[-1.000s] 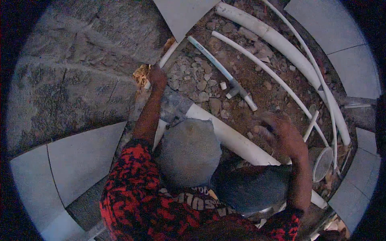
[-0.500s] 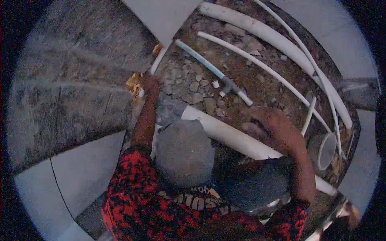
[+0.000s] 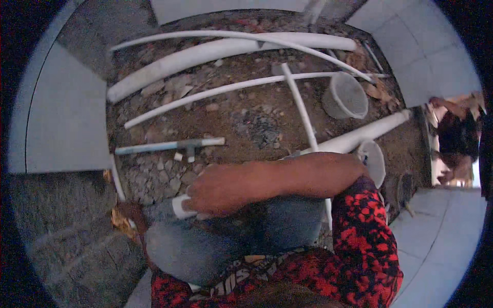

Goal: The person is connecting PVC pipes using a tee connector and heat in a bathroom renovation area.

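My left hand (image 3: 134, 214) is at the left, by the dark wall, with its fingers closed round a thin white pipe (image 3: 117, 180). Beside its knuckles is a crumpled tan lump (image 3: 121, 222) whose kind I cannot make out. My right hand (image 3: 218, 190) reaches across my knees. Its fingers are together and bent over the near end of a thick white pipe (image 3: 182, 206); my forearm hides the middle of that pipe. Just beyond lies a blue-and-white pipe with a grey tee fitting (image 3: 191, 149) on the rubble.
Long white pipes (image 3: 215, 53) lie across the soil at the back, with a thin pipe (image 3: 300, 105) crossing them. A translucent bucket (image 3: 345, 97) lies tilted at right; a second white bucket (image 3: 374, 160) stands near my elbow. Another person (image 3: 457, 138) is at the far right.
My view has swung to the right. My right hand has come leftward across my body onto the thick pipe's end. My left hand still grips the thin pipe.
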`<state>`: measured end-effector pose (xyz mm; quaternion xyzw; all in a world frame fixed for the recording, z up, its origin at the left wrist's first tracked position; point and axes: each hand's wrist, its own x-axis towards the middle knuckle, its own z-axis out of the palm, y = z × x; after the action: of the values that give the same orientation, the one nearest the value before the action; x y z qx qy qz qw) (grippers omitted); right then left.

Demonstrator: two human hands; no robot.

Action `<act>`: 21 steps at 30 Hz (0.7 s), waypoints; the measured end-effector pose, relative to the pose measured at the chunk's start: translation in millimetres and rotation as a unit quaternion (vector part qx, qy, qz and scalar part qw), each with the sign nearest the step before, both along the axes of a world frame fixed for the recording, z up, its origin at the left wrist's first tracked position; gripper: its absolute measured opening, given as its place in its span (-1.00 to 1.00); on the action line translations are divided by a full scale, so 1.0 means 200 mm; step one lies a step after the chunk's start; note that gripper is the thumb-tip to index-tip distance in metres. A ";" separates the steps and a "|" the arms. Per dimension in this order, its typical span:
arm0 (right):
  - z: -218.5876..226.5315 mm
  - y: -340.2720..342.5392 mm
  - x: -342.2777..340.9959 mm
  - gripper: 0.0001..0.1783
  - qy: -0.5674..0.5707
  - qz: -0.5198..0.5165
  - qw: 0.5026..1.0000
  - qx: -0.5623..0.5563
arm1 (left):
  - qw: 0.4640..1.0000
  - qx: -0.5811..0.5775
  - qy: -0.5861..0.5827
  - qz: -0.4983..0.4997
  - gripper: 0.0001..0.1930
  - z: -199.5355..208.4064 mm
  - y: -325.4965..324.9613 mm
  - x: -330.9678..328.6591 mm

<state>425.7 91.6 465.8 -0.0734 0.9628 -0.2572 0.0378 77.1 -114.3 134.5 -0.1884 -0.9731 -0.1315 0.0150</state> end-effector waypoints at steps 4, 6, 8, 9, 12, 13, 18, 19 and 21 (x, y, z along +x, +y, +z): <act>0.02 -0.02 0.00 -0.77 0.006 0.012 1.000 -0.010 | 1.000 -0.001 0.008 -0.011 -0.52 0.00 0.02 0.00; 0.06 -0.02 -0.01 -0.76 -0.009 0.017 1.000 -0.015 | 1.000 -0.002 0.011 -0.010 -0.52 0.02 0.00 -0.02; 0.08 -0.01 -0.02 -0.74 -0.037 0.030 0.998 -0.031 | 1.000 -0.002 0.011 -0.008 -0.51 0.04 -0.04 -0.07; 0.08 -0.01 -0.03 -0.74 -0.027 0.058 0.997 -0.044 | 1.000 -0.005 0.012 -0.002 -0.51 0.04 -0.10 -0.10; 0.14 0.00 0.01 -0.70 -0.076 0.015 0.995 -0.059 | 1.000 -0.014 0.012 0.016 -0.50 0.05 -0.09 -0.07; 0.19 0.00 0.01 -0.68 -0.137 0.012 0.989 -0.050 | 0.999 -0.021 0.015 0.030 -0.50 0.08 -0.11 -0.06; 0.26 0.03 0.02 -0.63 -0.086 0.029 0.996 -0.019 | 0.997 -0.026 0.024 0.074 -0.49 0.18 -0.09 -0.08; 0.25 0.01 0.02 -0.63 -0.082 0.038 0.996 -0.024 | 0.996 -0.028 0.025 0.079 -0.49 0.16 -0.15 -0.09; 0.24 -0.01 0.02 -0.63 -0.096 0.011 0.995 -0.017 | 0.996 -0.034 0.020 0.083 -0.49 0.11 -0.12 -0.11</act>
<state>429.8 89.8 513.5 -0.0599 0.9494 -0.2789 0.1315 55.1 -138.9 155.8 -0.1099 -0.9889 -0.0925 0.0385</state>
